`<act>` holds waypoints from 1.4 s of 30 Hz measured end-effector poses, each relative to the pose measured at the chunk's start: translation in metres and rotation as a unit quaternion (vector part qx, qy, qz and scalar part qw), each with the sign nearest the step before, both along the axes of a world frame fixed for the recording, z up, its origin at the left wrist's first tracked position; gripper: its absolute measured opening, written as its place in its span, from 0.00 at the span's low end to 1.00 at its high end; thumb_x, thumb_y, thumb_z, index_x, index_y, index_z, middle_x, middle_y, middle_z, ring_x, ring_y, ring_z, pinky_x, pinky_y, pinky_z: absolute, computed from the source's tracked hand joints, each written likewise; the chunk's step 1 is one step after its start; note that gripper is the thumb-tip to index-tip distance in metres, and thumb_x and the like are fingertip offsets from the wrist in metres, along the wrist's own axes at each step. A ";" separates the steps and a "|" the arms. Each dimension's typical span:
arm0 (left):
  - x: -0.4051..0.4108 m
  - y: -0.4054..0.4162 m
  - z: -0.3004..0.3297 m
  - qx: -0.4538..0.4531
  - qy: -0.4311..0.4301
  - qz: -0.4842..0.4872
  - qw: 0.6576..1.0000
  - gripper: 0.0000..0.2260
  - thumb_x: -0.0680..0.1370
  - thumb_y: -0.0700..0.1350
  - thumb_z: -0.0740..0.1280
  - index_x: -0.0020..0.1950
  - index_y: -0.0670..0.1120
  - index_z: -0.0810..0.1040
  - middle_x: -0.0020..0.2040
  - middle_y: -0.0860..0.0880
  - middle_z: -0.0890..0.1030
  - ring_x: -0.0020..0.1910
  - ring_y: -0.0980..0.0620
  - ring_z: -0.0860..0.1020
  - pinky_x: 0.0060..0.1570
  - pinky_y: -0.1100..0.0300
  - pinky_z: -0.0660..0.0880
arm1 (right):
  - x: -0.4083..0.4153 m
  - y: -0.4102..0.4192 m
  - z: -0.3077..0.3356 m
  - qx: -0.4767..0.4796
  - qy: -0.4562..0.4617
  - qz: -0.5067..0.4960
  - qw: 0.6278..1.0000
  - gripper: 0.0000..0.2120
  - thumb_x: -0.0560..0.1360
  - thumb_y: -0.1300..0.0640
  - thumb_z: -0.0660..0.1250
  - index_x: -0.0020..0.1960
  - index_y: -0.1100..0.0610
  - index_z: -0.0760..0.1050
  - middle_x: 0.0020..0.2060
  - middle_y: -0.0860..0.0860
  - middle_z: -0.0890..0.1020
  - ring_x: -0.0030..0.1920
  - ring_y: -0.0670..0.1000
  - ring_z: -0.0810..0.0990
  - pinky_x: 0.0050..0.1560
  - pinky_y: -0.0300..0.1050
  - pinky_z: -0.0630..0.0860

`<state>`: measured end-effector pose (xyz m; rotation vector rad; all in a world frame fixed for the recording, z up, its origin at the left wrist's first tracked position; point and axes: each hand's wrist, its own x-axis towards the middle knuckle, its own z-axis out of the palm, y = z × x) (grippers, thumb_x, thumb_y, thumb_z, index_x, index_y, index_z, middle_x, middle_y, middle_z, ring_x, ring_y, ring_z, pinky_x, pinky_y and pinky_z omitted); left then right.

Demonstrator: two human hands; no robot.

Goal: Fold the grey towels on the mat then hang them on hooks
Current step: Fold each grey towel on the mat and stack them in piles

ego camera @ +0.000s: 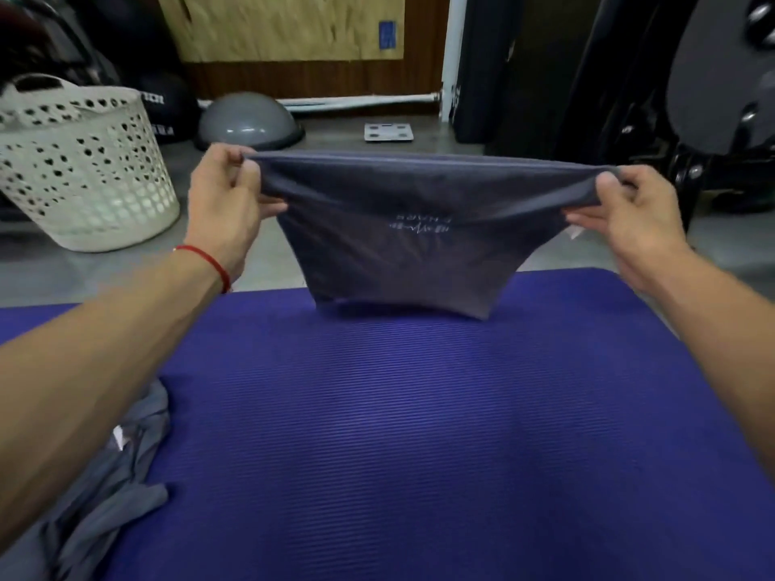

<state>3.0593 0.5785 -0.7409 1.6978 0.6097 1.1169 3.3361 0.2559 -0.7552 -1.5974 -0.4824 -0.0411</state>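
Observation:
A grey towel [402, 241] with a small white logo hangs stretched between my hands above the far edge of the purple mat [419, 434]. Its lower edge touches the mat. My left hand [226, 203] pinches the towel's upper left corner. My right hand [629, 215] pinches the upper right corner, where a white tag shows. Another grey towel [109, 475] lies crumpled at the mat's near left, partly under my left forearm.
A white perforated laundry basket [84, 169] stands on the floor at the left. Beyond the mat sit a grey half-dome balance trainer [247, 119] and a bathroom scale [388, 132]. Black gym equipment [692, 98] rises at the right.

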 end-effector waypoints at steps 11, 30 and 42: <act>-0.152 -0.083 -0.241 -0.126 0.228 -0.158 0.952 0.16 0.82 0.32 0.60 0.48 0.52 0.80 0.46 0.49 0.84 0.49 0.41 0.82 0.49 0.56 0.83 | -0.086 -0.128 -0.208 -0.266 0.156 0.166 0.937 0.23 0.69 0.42 0.79 0.50 0.58 0.77 0.45 0.51 0.85 0.43 0.48 0.84 0.44 0.46 0.85; -0.268 -0.148 -0.289 0.372 0.445 -0.350 0.736 0.08 0.69 0.43 0.64 0.44 0.54 0.79 0.58 0.53 0.78 0.56 0.50 0.77 0.57 0.52 0.70 | -0.172 -0.219 -0.246 -0.608 -0.196 0.409 0.652 0.11 0.77 0.37 0.59 0.48 0.40 0.77 0.42 0.35 0.73 0.37 0.35 0.73 0.36 0.31 0.70; 0.020 0.003 -0.309 -0.055 0.538 0.053 0.839 0.23 0.80 0.55 0.66 0.59 0.35 0.77 0.58 0.35 0.80 0.60 0.35 0.77 0.58 0.48 0.74 | 0.006 -0.007 -0.303 -0.565 0.079 0.060 0.819 0.25 0.84 0.43 0.54 0.71 0.58 0.71 0.69 0.63 0.72 0.69 0.66 0.71 0.70 0.58 0.67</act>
